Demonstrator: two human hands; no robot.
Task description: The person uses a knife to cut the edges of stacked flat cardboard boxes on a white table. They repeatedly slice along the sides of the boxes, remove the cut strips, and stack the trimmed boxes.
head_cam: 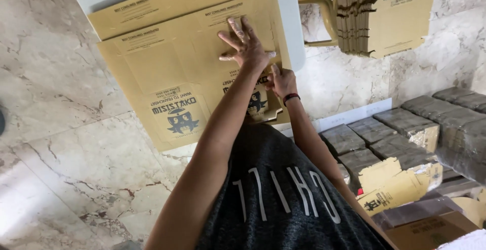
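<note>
My left hand [246, 45] presses flat, fingers spread wide, on the top flattened cardboard box [182, 73] lying on the white table [291, 22]. My right hand [281, 81] seems to pinch that box's near edge flap, though the grip is partly hidden. More flat boxes [390, 12] stand stacked far right.

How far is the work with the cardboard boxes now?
Early. No folded box is visible. The left hand presses flat on the top cardboard sheet on the white table, and the right hand bends its near flap. Left over: another sheet beneath and a stack of flat sheets behind.
</note>
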